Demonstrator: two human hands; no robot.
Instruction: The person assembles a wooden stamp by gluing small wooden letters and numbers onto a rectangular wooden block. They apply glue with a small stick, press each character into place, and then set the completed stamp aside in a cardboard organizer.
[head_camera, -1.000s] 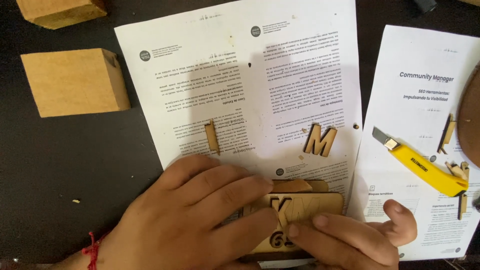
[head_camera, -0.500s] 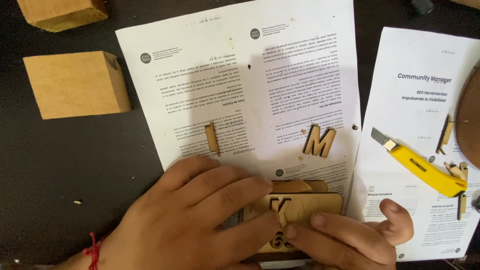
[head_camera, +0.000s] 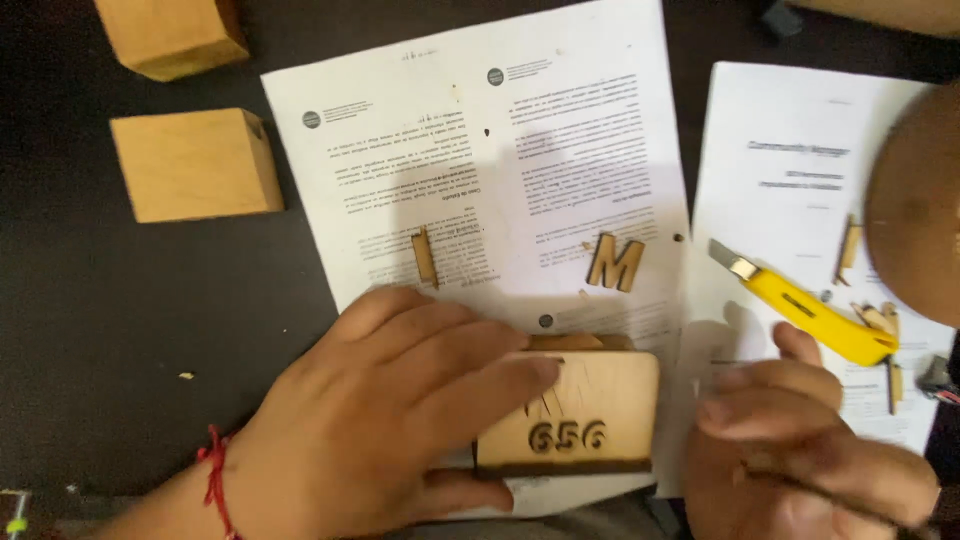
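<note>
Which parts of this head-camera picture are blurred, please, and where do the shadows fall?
In the head view, the right hand is smeared by motion blur, and the round brown shape at the right edge is out of focus; the left hand and flat engraved wooden plaque look sharper, and a soft shadow lies on the white printed sheets above the plaque.

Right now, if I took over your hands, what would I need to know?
Left hand lies flat on the wooden plaque, fingers pressing its top and thumb under its near edge. Right hand is off the plaque, hovering beside it, holding nothing clear to see. Plaque sits on the papers, cut-out shapes showing in its face. Loose letter M and a thin strip lie above it. Yellow knife rests to the right. More small wood bits lie by the knife.
</note>
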